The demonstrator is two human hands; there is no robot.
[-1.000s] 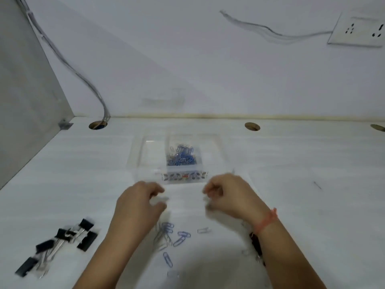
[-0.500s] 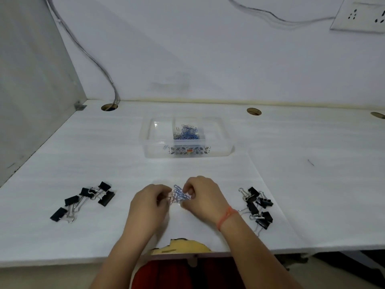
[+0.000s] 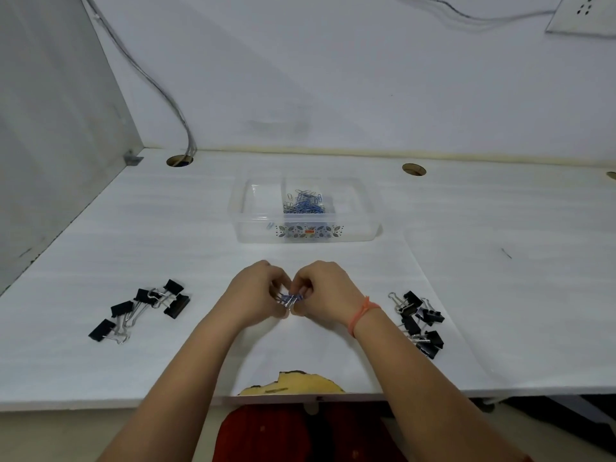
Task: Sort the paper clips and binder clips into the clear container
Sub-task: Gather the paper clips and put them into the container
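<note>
A clear container (image 3: 363, 228) stands at the middle of the white desk, with a heap of blue paper clips (image 3: 305, 205) in its central part. My left hand (image 3: 253, 291) and my right hand (image 3: 325, 288) meet just in front of it, both pinching one small bunch of blue paper clips (image 3: 290, 299) between the fingertips. Several black binder clips (image 3: 143, 306) lie to the left of my hands. Another group of black binder clips (image 3: 421, 323) lies to the right, close to my right wrist.
The desk's front edge (image 3: 133, 403) is near my body, with a chipped patch (image 3: 293, 383) in the middle. A grey side panel (image 3: 50, 145) closes the left. Cable holes (image 3: 180, 160) sit along the back wall, a cable hangs into the left one.
The view has tilted down and pulled back from the container. My hands have come together and gathered the loose paper clips off the desk into one bunch.
</note>
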